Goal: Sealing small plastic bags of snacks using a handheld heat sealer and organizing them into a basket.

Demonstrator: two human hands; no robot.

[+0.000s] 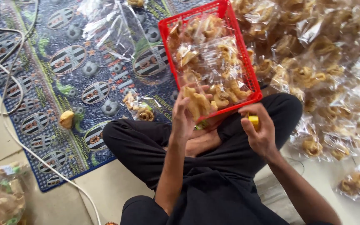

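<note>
Left hand (pixel 184 118) closed around clear bag of fried snacks (pixel 198 104), at near edge of red basket (pixel 253 85). Right hand (pixel 260 131) fingers curled shut on small yellow object (pixel 254 121), just below basket's near corner.

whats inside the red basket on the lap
The red basket holds clear plastic bags of pale fried crackers. The left hand grips one bag at its near edge. The basket's floor and any lower bags are covered by the top ones.
</note>
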